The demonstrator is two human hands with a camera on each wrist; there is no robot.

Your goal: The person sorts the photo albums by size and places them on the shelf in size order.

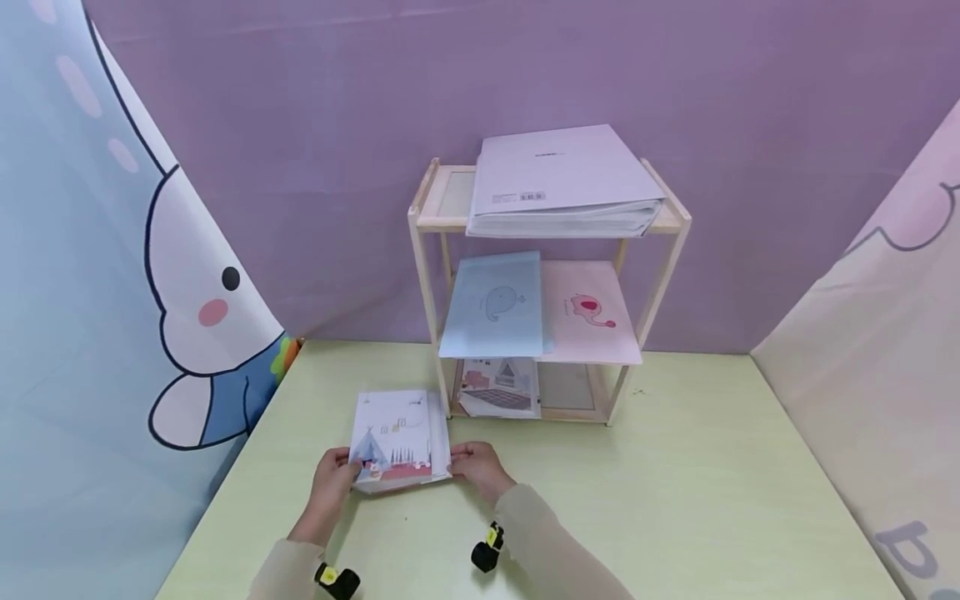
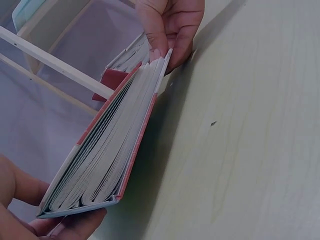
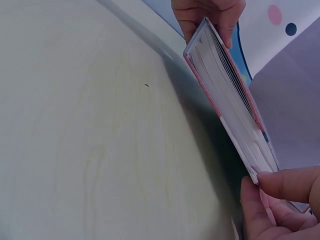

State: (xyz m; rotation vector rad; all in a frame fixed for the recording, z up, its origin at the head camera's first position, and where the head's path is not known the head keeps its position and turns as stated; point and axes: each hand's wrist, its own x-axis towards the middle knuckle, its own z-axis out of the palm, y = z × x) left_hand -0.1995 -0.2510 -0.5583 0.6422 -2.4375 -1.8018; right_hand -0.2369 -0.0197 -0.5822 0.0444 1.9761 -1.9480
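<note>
Between my two hands is a thick hardcover book (image 1: 392, 437) with a blue tent and red picture on its white cover. My left hand (image 1: 332, 487) holds its left side, thumb above and fingers beneath. At the opposite side, my right hand (image 1: 482, 468) pinches the cover edge between thumb and fingers. Both wrist views show the page edges of the book (image 2: 107, 145), with the covers slightly parted near the right hand (image 3: 287, 200). A shadow falls on the table beneath it.
A wooden three-tier rack (image 1: 424, 275) stands behind the book. Its top carries a big white album (image 1: 562, 171). On the middle tier lie a blue whale book (image 1: 491, 308) and a pink elephant book (image 1: 588, 312); a similar tent book (image 1: 498, 387) sits below. Printed curtains (image 1: 337, 167) surround the table (image 1: 690, 483).
</note>
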